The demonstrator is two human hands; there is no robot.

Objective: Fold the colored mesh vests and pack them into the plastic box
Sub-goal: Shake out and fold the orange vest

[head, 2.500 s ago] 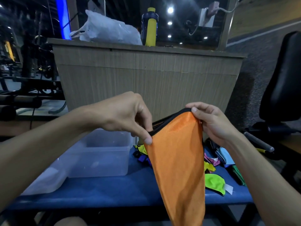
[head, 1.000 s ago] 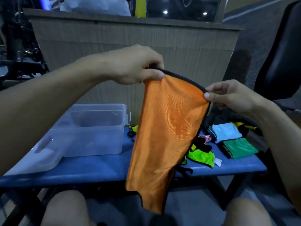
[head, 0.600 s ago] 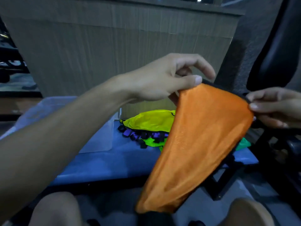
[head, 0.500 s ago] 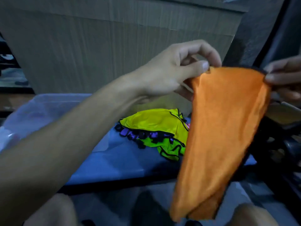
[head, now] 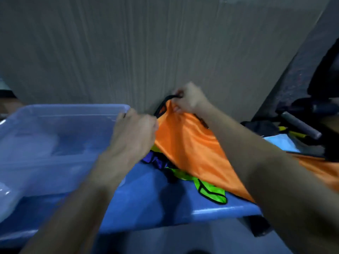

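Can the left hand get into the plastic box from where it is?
Probably yes. The left hand sits right beside the plastic box, whose top is open, but its fingers are gripping the orange vest, so it must let go first.

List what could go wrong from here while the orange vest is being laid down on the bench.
1. The orange vest covers the loose green vest and purple vest, so folding may catch them.
2. The green vest lies near the blue bench edge and may be dragged off.
3. Both hands, left and right, hold one end; the rest could bunch.
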